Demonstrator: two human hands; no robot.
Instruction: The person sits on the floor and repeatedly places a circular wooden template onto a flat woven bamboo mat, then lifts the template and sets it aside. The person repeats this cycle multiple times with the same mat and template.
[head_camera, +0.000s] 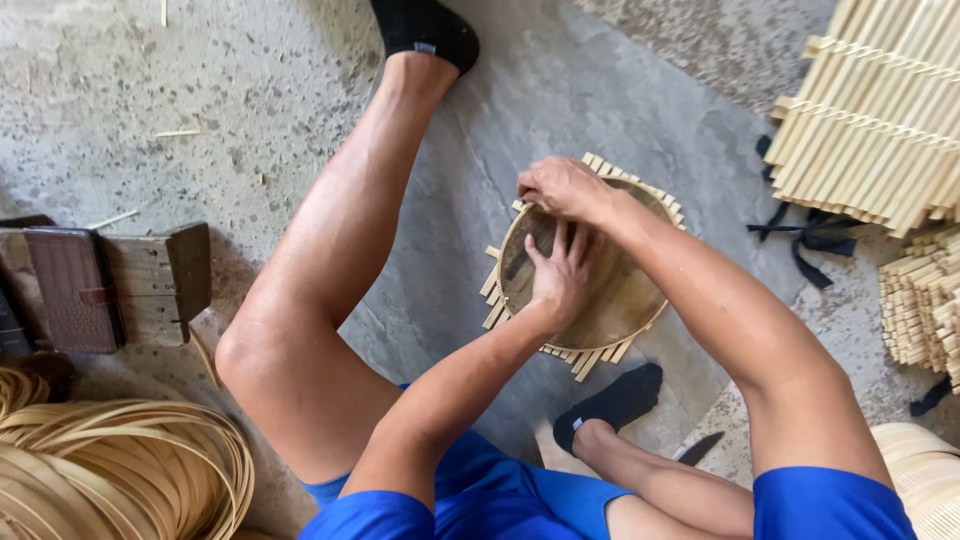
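bamboo slats, pale and flat, formed a round mat (590, 355) whose cut ends stuck out past a shallow round tray (615, 300) of darker, smooth bamboo resting on it. both lay on the concrete floor (200, 90) between the person's legs, directly beneath the two hands.

left hand (558, 275): palm down, fingers spread and pressed flat on the tray's inner face, just below the right hand. right hand (562, 187): curled over the far rim, fingertips closed on the rim edge; exactly what was pinched there could not be told.

judged handling: tray and mat looked light, thin and stiff, slightly springy; slat ends looked splintery and liable to snap if bent across the grain. the inner face looked smooth enough to slide under a flat palm. best hold judged to be the rim, thumb inside and fingers outside, not the loose slat ends.

right of the right hand: stacks of bound bamboo slats (875, 110) with black ties (805, 235). well left of the left hand: a wooden block (155, 285) carrying a brown textured wallet (72, 288); near the elbow, coiled bamboo strips (110, 470), thin and flexible. blue shorts (500, 495) and black socks (612, 400) were visible.
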